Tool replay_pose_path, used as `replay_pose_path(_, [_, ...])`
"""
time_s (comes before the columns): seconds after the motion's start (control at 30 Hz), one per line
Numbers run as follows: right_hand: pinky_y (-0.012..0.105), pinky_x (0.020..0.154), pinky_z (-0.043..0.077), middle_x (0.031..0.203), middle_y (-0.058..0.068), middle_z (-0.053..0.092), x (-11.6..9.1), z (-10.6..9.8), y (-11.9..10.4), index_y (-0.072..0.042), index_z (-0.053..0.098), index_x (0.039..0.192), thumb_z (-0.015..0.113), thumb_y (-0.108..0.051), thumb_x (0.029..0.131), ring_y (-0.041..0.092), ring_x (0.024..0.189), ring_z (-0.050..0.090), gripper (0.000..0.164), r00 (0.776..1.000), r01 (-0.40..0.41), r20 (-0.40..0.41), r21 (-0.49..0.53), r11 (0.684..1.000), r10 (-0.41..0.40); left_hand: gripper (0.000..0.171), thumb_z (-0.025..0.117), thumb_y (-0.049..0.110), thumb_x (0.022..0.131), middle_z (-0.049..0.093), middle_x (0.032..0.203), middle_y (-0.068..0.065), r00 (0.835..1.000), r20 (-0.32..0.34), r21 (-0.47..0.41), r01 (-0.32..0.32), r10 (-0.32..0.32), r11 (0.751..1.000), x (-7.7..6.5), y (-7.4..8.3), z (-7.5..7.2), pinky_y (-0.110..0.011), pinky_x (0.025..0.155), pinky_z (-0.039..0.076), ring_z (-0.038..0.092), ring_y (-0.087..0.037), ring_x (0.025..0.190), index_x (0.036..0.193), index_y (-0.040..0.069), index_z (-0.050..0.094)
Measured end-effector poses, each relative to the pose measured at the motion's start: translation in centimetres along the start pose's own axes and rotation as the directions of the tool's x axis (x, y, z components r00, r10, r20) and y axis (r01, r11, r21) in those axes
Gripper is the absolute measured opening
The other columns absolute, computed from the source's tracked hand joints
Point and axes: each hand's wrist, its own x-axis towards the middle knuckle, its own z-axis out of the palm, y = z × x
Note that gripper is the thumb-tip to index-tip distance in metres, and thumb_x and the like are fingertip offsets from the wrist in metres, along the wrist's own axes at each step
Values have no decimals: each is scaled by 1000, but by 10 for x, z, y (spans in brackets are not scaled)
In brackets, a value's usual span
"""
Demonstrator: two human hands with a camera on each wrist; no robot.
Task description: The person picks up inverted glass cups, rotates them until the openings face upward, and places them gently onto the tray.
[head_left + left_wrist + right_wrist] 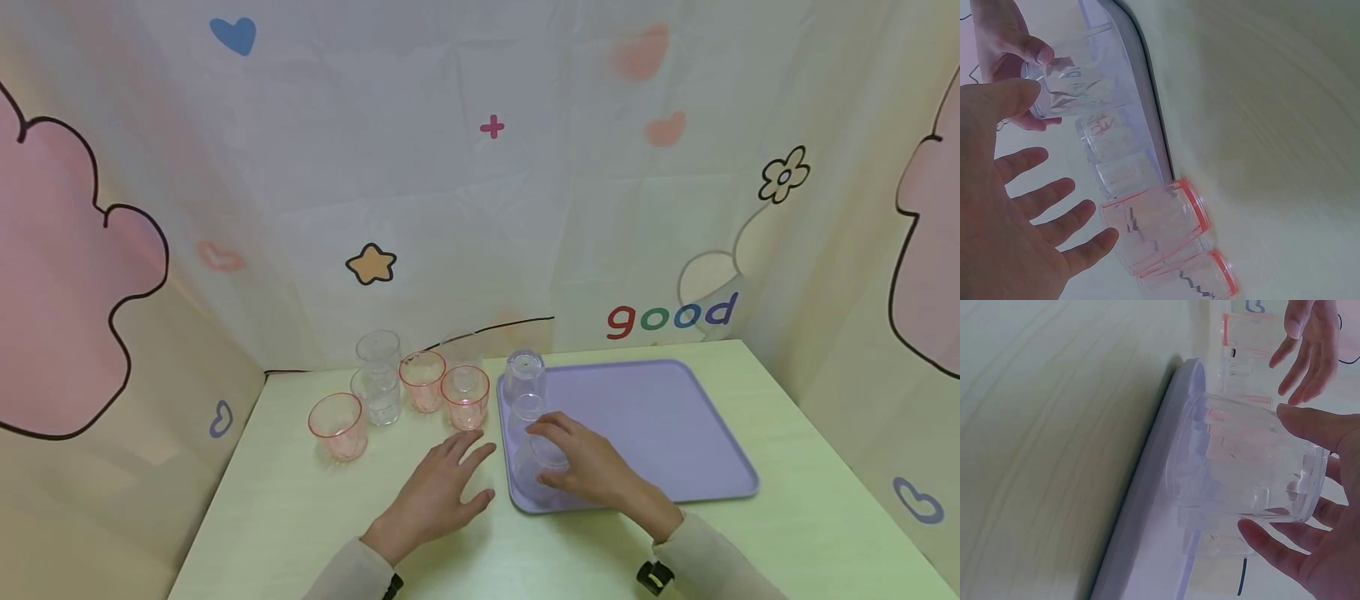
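My right hand [588, 462] holds a clear drinking glass [1235, 469] between thumb and fingers, near its thick base. That glass is upside down, its wide rim at the near left corner of the lilac tray [645, 433]. Behind it along the tray's left side are another clear glass [528, 407] and an upside-down clear glass [524, 379] at the back. My left hand [438, 496] hovers left of the tray with fingers spread and nothing in them. Closest beyond its fingertips is an upright pink-tinted glass [467, 404].
Another pink-tinted glass [423, 383] stands at the back, with a third pink-tinted glass [339, 429] further left. Between them, clear glasses [384, 402] overlap in the head view. A printed curtain [450, 192] closes off the table's back and sides.
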Motion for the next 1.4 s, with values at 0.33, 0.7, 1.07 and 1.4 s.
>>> replay_pose_path(0.33, [45, 85, 57, 134, 3, 57, -1, 8, -3, -19, 58, 132, 85, -30, 73, 25, 119, 61, 65, 1000, 20, -11, -44, 999, -21, 57, 57, 50, 93, 45, 150, -2, 997, 73, 14, 15, -16, 1000, -2, 4, 4, -46, 107, 43, 43, -23, 138, 143, 24, 48])
replay_pose_path(0.7, [48, 81, 58, 139, 7, 54, -5, 13, -2, -18, 55, 136, 84, -30, 75, 29, 121, 59, 69, 1000, 12, -24, -63, 998, -14, 56, 57, 50, 93, 47, 148, -2, 997, 73, 21, 12, -13, 1000, -5, 7, 6, -45, 105, 45, 45, -22, 136, 142, 24, 49])
replay_pose_path(1.07, [48, 84, 57, 139, 5, 55, -6, -1, -5, -20, 56, 136, 80, -33, 79, 27, 121, 59, 64, 993, 14, -114, -50, 999, -20, 56, 59, 50, 92, 47, 148, -2, 998, 63, 41, 21, -23, 999, -5, 5, 5, -45, 106, 45, 45, -22, 136, 142, 25, 48])
replay_pose_path(1.4, [48, 84, 56, 137, 5, 55, -9, -9, -5, -20, 57, 136, 77, -35, 82, 27, 120, 59, 59, 990, 25, -140, -50, 998, -32, 57, 62, 47, 92, 45, 150, -2, 997, 14, 12, 72, -72, 997, -7, -6, -9, -45, 108, 43, 44, -23, 137, 143, 25, 48])
